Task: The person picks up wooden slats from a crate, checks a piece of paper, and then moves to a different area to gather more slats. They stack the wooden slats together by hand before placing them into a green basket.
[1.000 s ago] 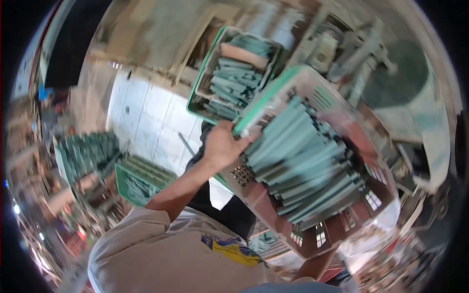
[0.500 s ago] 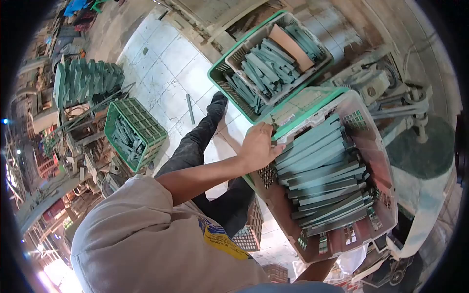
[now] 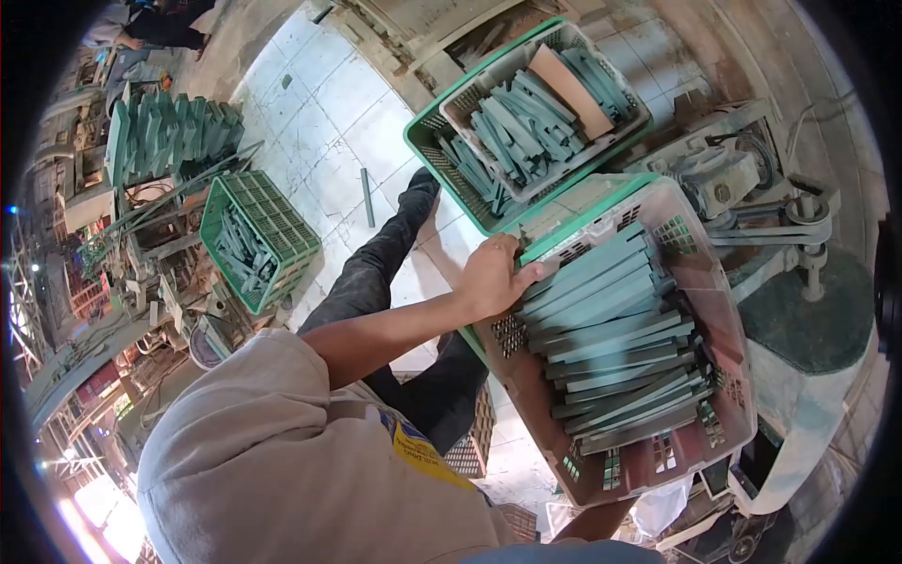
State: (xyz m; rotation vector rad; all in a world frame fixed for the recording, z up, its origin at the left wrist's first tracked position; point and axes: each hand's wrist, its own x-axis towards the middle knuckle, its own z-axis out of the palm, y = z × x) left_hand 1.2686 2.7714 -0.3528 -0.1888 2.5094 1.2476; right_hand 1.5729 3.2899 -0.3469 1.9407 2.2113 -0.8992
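A large reddish crate [image 3: 641, 475] with a pale rim holds many grey-green strips [image 3: 611, 329] lying side by side. My left hand [image 3: 490, 275] grips the crate's upper left corner, its thumb over the rim beside a green edge. Only my right forearm shows, below the crate's lower edge; the hand is hidden behind the crate. Just above stands a green crate [image 3: 434, 124] with a paler grey crate [image 3: 458, 105] inside it. That inner crate holds similar strips and a brown board [image 3: 571, 92].
On the left are a green crate [image 3: 291, 226] of short pieces and a stack of grey-green pieces [image 3: 174, 136]. One strip [image 3: 367, 197] lies on the tiled floor near my foot. A machine [image 3: 808, 310] stands at the right. Part of a person [image 3: 160, 28] shows at the top left.
The large crate and my left hand have shifted slightly left in view. The person at the top left shows more. My left hand's grip stays the same.
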